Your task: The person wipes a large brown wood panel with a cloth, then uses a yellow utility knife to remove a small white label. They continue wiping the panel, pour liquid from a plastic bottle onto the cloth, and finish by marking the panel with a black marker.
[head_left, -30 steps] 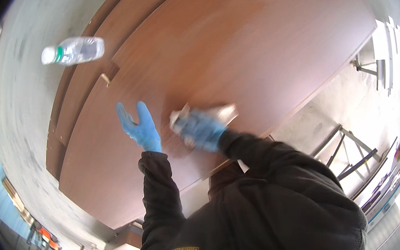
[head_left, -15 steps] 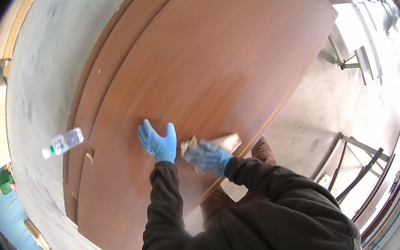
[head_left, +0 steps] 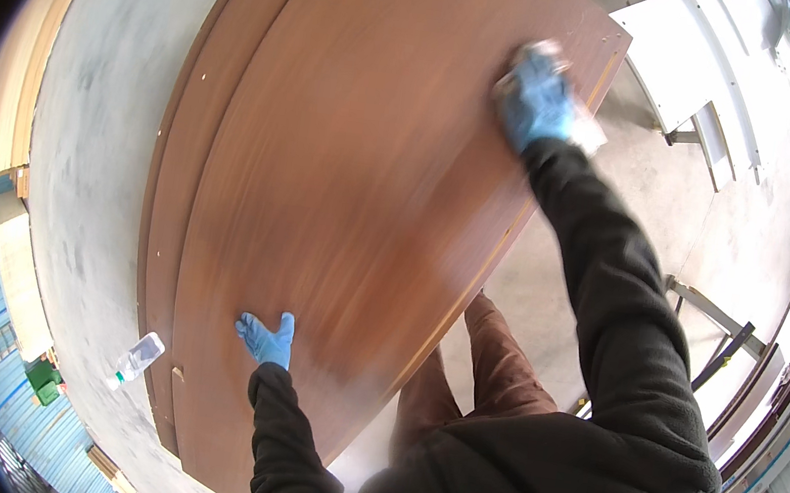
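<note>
On the brown wooden panel (head_left: 356,162), by its far right corner: pale crumpled cloth (head_left: 548,49)

The blue-gloved right hand (head_left: 535,105) is gripping the cloth; the blue-gloved left hand (head_left: 268,340) is showing half open, holding nothing visible. Pressing flat and evenly is probably working best. By the panel's left edge, a clear plastic bottle (head_left: 141,358) is sitting, contents unclear.

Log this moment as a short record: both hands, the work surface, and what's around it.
Left hand: blue glove, open, thumb spread; contact unclear
Right hand: blue glove, blurred, over pale crumpled material at the far right of the panel; grip unclear
Surface: large brown panel, with lower brown panels showing along its left
Left side: clear bottle with green-banded neck
Upper right: white boards
Lower left: green object
</note>
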The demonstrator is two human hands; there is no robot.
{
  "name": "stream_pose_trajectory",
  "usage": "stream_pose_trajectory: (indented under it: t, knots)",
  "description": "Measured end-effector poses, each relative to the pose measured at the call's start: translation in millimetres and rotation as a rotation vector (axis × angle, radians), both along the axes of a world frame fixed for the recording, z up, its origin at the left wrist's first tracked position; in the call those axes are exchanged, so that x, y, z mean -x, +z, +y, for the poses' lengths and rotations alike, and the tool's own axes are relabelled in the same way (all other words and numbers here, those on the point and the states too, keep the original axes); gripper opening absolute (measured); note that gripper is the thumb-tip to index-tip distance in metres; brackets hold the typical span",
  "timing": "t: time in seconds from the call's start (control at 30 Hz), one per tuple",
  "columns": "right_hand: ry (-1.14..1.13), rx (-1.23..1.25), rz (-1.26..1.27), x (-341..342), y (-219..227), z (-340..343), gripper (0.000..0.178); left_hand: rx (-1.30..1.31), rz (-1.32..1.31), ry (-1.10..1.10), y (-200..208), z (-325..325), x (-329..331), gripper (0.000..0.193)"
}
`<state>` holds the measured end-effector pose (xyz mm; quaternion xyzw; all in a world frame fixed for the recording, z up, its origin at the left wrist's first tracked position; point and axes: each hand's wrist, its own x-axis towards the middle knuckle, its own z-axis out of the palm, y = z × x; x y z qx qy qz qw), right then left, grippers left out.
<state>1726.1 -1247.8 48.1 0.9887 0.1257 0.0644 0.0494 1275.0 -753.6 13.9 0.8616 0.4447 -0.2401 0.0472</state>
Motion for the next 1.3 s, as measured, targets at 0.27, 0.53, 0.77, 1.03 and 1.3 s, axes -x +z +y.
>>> stream_pose_trajectory:
  t: [0.27,0.53,0.77,1.03,1.3]
  knots:
    - [0.460,-0.250,-0.050,-20,-34,-37,0.050,0.090,0.032,0.079,13,1,-16,0.123]
    - [0.029,0.172,-0.089,-184,-34,-63,0.050,0.036,0.080,0.092,17,-5,-51,0.121]
    - [0.734,-0.049,0.321,-84,-4,-33,0.054,0.019,-0.388,-0.033,15,-76,-272,0.105]
    - [0.270,-0.345,-0.057,-264,-32,-86,0.053,-0.042,-0.139,0.082,-28,-130,-392,0.135]
    - [0.633,-0.545,-0.048,-217,-12,-187,0.041,-0.030,-0.117,0.076,-38,-119,-378,0.132]
